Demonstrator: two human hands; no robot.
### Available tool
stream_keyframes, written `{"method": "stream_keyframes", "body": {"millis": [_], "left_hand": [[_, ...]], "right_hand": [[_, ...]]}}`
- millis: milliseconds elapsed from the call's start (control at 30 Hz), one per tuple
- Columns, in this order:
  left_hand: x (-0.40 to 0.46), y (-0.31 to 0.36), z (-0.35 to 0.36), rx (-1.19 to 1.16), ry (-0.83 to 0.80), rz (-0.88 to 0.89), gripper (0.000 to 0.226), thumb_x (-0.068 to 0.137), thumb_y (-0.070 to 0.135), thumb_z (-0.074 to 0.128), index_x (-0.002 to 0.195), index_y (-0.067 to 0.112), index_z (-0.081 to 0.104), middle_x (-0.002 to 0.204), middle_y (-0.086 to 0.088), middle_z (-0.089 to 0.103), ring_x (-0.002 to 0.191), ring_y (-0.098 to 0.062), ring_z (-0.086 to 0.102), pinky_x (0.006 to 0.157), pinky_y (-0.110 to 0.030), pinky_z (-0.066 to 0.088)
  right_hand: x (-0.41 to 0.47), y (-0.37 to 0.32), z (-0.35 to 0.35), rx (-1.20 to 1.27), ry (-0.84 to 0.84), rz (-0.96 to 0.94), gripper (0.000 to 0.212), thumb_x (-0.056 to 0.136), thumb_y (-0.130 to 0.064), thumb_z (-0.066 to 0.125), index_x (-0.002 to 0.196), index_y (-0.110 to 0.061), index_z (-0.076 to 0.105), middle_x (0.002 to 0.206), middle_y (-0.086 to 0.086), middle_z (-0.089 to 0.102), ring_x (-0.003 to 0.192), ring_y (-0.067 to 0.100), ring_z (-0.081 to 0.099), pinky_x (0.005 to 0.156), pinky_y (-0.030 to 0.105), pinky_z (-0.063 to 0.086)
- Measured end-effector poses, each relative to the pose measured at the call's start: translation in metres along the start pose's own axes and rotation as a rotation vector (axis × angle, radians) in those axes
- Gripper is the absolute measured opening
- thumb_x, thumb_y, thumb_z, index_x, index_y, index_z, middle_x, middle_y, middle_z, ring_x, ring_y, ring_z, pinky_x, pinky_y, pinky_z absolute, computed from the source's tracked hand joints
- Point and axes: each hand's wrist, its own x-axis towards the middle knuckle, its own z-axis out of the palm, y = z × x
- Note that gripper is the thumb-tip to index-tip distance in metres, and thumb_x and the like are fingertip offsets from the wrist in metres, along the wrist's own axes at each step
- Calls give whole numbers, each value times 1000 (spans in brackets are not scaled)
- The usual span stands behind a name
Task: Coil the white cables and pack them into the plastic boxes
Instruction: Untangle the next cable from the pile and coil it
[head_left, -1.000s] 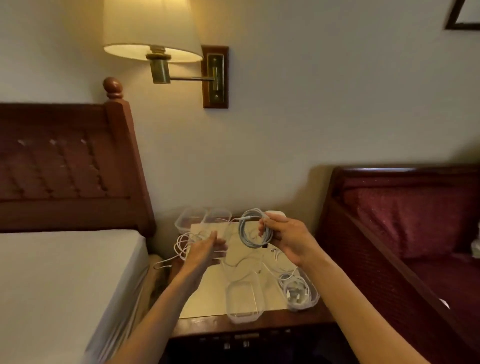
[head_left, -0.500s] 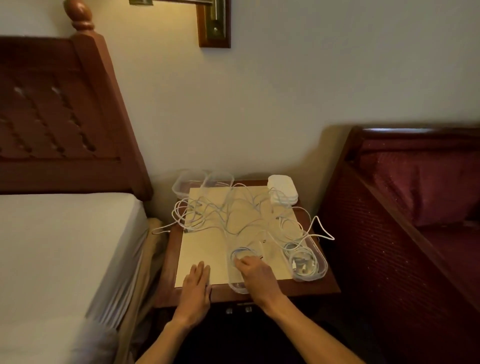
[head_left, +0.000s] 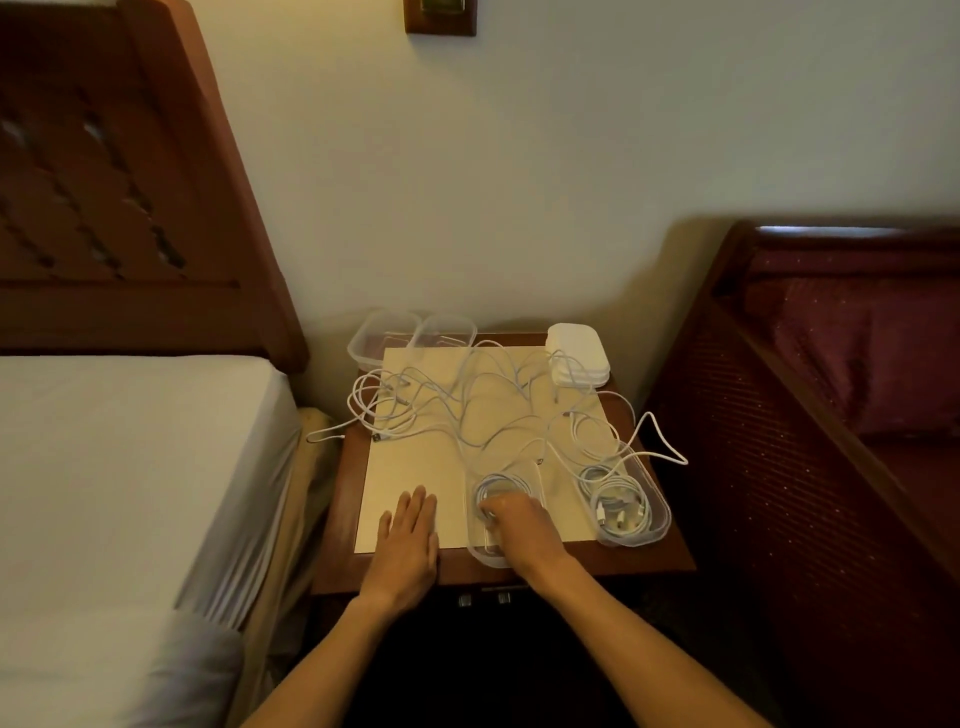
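A: State of the right hand (head_left: 522, 530)?

B: Fingers are curled down into the near box (head_left: 480, 552), pressing on the coil (head_left: 501, 486) that lies inside it. Whether they pinch the cable or only push on it cannot be told; the knuckles hide the tips.

A: Left hand (head_left: 408, 538)?

B: Flat, fingers straight and together, palm down on the mat (head_left: 415, 457) at its near edge. It holds nothing.

A: Where does the box sit?

B: At the front edge of the nightstand (head_left: 670, 558), its near wall past the mat's edge, just right of the left hand.

A: Other task items?

B: A second box (head_left: 657, 525) at the right front corner holds coiled cables and plugs. Loose cables (head_left: 467, 410) are tangled across the middle and back of the mat; one loop overhangs the right edge, one end overhangs the left edge toward the bed (head_left: 130, 467). Two empty boxes (head_left: 410, 335) stand side by side at the back left corner. Stacked lids (head_left: 576, 358) sit at the back right.

A: Open room?

B: Bare mat lies between the left hand and the tangle. The bed flanks the left side closely; a sofa (head_left: 831, 415) flanks the right.
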Motion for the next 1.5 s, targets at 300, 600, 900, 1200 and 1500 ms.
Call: {"method": "stream_keyframes", "body": {"millis": [300, 600, 900, 1200, 1500], "left_hand": [[22, 5, 7, 171, 28, 42, 80, 85, 57, -22, 154, 18, -10, 160, 4, -20, 147, -14, -22, 120, -38, -12], [21, 6, 10, 185, 52, 44, 72, 88, 49, -14, 155, 21, -10, 160, 7, -19, 147, -11, -20, 122, -38, -9], [21, 6, 10, 167, 69, 50, 78, 85, 55, -26, 154, 22, -9, 160, 8, -19, 147, -11, -22, 119, -36, -12], [23, 6, 11, 158, 95, 44, 67, 94, 50, -11, 155, 23, -7, 161, 8, -15, 147, -11, -20, 118, -36, -12], [25, 1, 17, 154, 154, 60, 58, 102, 41, 11, 156, 19, 4, 162, 6, -5, 150, -12, -11, 119, -40, -4]], "right_hand": [[7, 14, -24, 150, 365, -97, 18, 91, -26, 56, 95, -19, 72, 93, -4, 71, 87, 14, 63, 72, 32, 51], [68, 83, -85, -171, 276, 410, 36, 86, -6, 52, 122, -11, 55, 131, 10, 52, 121, 33, 42, 95, 46, 38], [84, 103, -95, -142, 197, 403, 33, 85, -7, 55, 115, -13, 66, 119, 8, 64, 110, 33, 57, 91, 44, 45], [167, 20, -82, 73, 382, -100, 26, 93, -11, 50, 112, -11, 68, 117, 6, 66, 113, 25, 55, 91, 42, 50], [247, 2, -54, -195, 49, -66, 35, 88, -5, 60, 121, -15, 66, 121, 9, 65, 110, 29, 61, 82, 35, 50]]}}
